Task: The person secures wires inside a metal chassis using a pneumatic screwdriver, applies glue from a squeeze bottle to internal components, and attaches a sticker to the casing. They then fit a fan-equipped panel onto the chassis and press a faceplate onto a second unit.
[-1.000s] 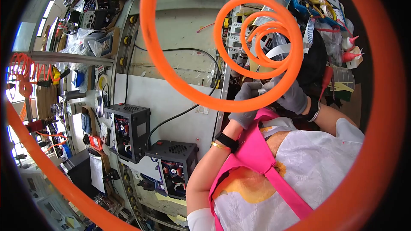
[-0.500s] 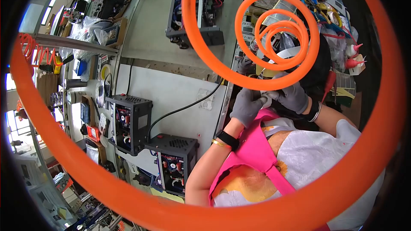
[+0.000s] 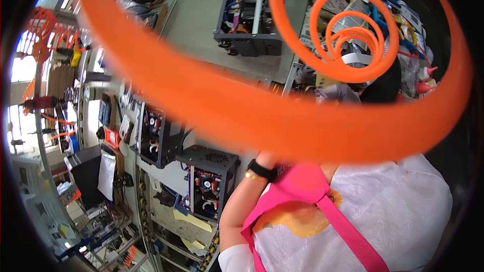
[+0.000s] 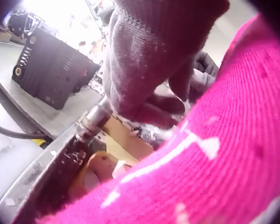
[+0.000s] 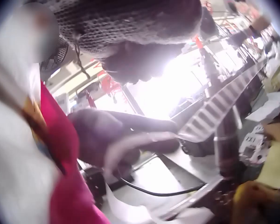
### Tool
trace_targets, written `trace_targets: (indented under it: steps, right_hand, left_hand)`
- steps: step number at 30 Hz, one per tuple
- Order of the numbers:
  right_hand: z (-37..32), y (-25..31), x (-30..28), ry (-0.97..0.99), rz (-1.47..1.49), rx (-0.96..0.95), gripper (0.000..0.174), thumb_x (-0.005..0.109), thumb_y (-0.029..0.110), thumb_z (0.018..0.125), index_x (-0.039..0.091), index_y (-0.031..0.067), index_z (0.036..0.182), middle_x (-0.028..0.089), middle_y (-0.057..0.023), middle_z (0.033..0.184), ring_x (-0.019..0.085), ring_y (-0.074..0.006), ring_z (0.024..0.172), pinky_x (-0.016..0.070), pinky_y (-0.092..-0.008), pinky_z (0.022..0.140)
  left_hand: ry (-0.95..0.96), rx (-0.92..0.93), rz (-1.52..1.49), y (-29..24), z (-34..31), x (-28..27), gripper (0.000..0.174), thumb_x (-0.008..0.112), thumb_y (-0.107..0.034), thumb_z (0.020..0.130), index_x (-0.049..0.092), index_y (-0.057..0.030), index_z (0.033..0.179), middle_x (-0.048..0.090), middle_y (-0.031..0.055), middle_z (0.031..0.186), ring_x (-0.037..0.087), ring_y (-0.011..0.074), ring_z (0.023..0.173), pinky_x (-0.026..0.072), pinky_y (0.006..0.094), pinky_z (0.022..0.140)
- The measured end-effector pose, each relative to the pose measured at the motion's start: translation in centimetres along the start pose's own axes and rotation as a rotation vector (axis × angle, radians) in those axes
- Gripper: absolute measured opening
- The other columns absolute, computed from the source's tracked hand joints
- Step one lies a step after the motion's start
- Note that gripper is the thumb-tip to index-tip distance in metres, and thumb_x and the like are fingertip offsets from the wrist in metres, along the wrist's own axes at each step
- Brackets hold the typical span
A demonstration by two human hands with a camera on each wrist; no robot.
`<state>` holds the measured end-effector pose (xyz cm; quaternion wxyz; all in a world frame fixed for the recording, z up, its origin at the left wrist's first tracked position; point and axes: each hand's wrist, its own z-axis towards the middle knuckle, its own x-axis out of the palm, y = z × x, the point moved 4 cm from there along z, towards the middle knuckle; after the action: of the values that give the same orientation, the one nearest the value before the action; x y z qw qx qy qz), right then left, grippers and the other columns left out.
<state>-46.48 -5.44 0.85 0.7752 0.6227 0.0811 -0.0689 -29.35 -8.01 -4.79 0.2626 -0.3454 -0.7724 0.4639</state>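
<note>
Both hands wear grey knit gloves and are close together in front of the pink apron (image 3: 292,186). In the left wrist view the left hand (image 4: 144,51) has bent fingers, with grey fingertips of the right hand just beyond. The right wrist view shows the left hand with finger and thumb pinching a whitish strip of labels (image 5: 219,109), which runs off toward the bench. The right hand (image 5: 130,28) is dark against the window light above, its fingers bent; I cannot tell what they hold. In the head view an orange coiled hose (image 3: 282,131) hides most of both hands.
Open-sided black machines with circuit boards stand on the bench: one (image 3: 249,17) farther up, another (image 3: 209,181) nearer, beside a third (image 3: 156,136). A metal bench edge (image 4: 37,177) runs beside the hands. Crowded shelves line the left; a blue bin (image 3: 388,0) is at upper right.
The orange hose has swung across in front of the hands, hiding them in the head view. The machine at the top has come fully into view, and the coil's small loops have shifted right.
</note>
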Motion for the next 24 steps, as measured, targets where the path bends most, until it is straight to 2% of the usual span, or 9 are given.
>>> trace_targets:
  steps: [1,4,8,10,12,15,20,22,24]
  right_hand:
    - [0.4,-1.2,1.3,0.0,0.164,0.046,0.037,0.066,0.003,0.082,0.049,0.0058,0.115,0.061,-0.0039,0.089,0.061,-0.012,0.084,0.0502,-0.026,0.075]
    - [3.4,1.2,4.9,0.036,0.401,0.038,0.043,0.063,0.002,0.084,0.044,0.0043,0.123,0.06,-0.0053,0.097,0.058,-0.0097,0.09,0.0494,-0.0244,0.078]
    - [6.2,1.3,10.1,0.241,0.431,0.056,0.044,0.061,0.005,0.086,0.042,0.0018,0.126,0.06,-0.0085,0.103,0.058,-0.0107,0.091,0.0475,-0.0246,0.081]
    - [7.1,2.0,12.5,0.307,0.409,0.0,0.045,0.06,0.004,0.086,0.042,0.0012,0.126,0.061,-0.0094,0.104,0.059,-0.0113,0.091,0.0479,-0.0259,0.081]
    - [7.4,2.0,15.2,0.377,0.498,0.035,0.045,0.061,0.004,0.084,0.044,0.001,0.126,0.061,-0.0092,0.105,0.06,-0.0125,0.091,0.0487,-0.0276,0.082]
    - [8.3,2.7,17.5,0.51,0.389,0.016,0.044,0.062,0.005,0.084,0.045,0.001,0.124,0.061,-0.0084,0.106,0.061,-0.0125,0.091,0.0489,-0.0277,0.081]
    - [8.8,1.9,20.6,0.585,0.436,0.035,0.039,0.059,0.009,0.085,0.049,0.0021,0.122,0.062,-0.0067,0.101,0.06,-0.0112,0.084,0.0493,-0.0272,0.078]
    - [8.5,1.3,21.6,0.652,0.424,0.08,0.036,0.059,0.011,0.085,0.051,0.002,0.119,0.062,-0.0067,0.1,0.06,-0.0109,0.082,0.0493,-0.0269,0.077]
    - [7.9,-0.2,22.6,0.719,0.409,0.17,0.032,0.06,0.011,0.084,0.054,0.0015,0.114,0.062,-0.007,0.101,0.059,-0.0104,0.082,0.0491,-0.0265,0.076]
  left_hand:
    - [-0.033,0.073,0.371,1.0,-1.4,-1.3,0.073,0.065,-0.013,0.083,0.021,-0.0009,0.14,0.051,0.0184,0.124,0.052,0.0223,0.113,0.0434,0.0338,0.094]
    - [-0.248,-0.074,-0.122,-1.2,-9.6,-5.0,0.061,0.062,-0.015,0.086,0.032,-0.0006,0.137,0.054,0.0184,0.122,0.053,0.0214,0.109,0.0408,0.0337,0.096]
    - [-0.939,-0.112,-0.357,1.0,-22.1,-9.8,0.04,0.056,-0.013,0.089,0.044,-0.0012,0.125,0.065,0.0154,0.097,0.062,0.0129,0.076,0.0471,0.0212,0.061]
    - [-1.222,-0.15,-0.175,3.8,-25.9,-11.1,0.046,0.059,-0.016,0.087,0.041,0.0002,0.126,0.065,0.0134,0.093,0.06,0.012,0.077,0.0465,0.0218,0.061]
    - [-1.227,-0.334,-0.063,5.3,-26.5,-11.8,0.058,0.059,-0.015,0.087,0.029,0.001,0.134,0.064,0.0129,0.089,0.06,0.0136,0.076,0.0475,0.0229,0.06]
    - [-1.116,-0.238,-0.287,6.6,-24.0,-11.6,0.067,0.059,-0.016,0.087,0.02,-0.0044,0.14,0.062,0.0115,0.085,0.06,0.0141,0.071,0.048,0.0229,0.057]
    - [-1.425,-0.473,0.479,12.2,-21.3,-12.9,0.088,0.066,-0.02,0.08,0.008,-0.0074,0.145,0.058,0.0068,0.07,0.053,0.0167,0.049,0.0418,0.0273,0.042]
    - [-1.341,-0.399,-0.213,7.8,-21.1,-12.5,0.081,0.065,-0.014,0.08,0.015,-0.011,0.144,0.055,0.0053,0.066,0.048,0.0139,0.04,0.0369,0.0256,0.036]
    - [-1.387,-0.273,-0.207,8.4,-22.0,-12.1,0.073,0.062,-0.007,0.08,0.024,-0.0128,0.142,0.056,0.0058,0.067,0.045,0.0119,0.037,0.0331,0.0246,0.032]
